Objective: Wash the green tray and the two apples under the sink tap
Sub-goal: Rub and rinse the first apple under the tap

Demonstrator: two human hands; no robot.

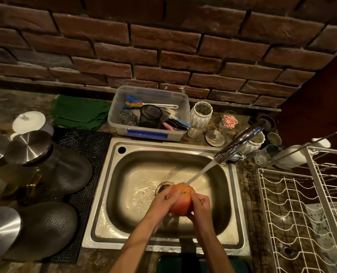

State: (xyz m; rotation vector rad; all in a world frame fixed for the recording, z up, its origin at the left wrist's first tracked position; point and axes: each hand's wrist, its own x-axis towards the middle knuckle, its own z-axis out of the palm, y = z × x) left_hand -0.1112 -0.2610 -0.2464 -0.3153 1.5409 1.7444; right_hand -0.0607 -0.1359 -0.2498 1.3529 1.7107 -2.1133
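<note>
From my remote seat I watched both hands meet over the sink [104, 196], an apple [181, 201] caught between them above the basin, just beside the drain [162, 187]. The left hand [161, 201] cupped the apple's left flank with its fingers curled round the fruit; the right hand [201, 203] wrapped the opposite flank, thumb up near the top. Each grip was closed on the apple, so the fruit sat squeezed in the middle with its orange-red upper face (and a small dark spot near the crown) left bare. Water [200, 171] ran slanting from the tap [240, 143], which reached in from the sink's far right corner, and struck the apple's top.

Behind the sink, on the stone surface [16, 101], stood a clear plastic tub [150, 113] holding a steel scourer, a black mesh cup and brushes. Left of that tub lay a folded green cloth [79, 113]. A black mat [85, 160] lay left of the sink, carrying dark upturned pots, and a white wire rack [301, 213] stood to the sink's right. I could read no brand, label or lettering on anything; the blue strip on the tub's front was blank from here.
</note>
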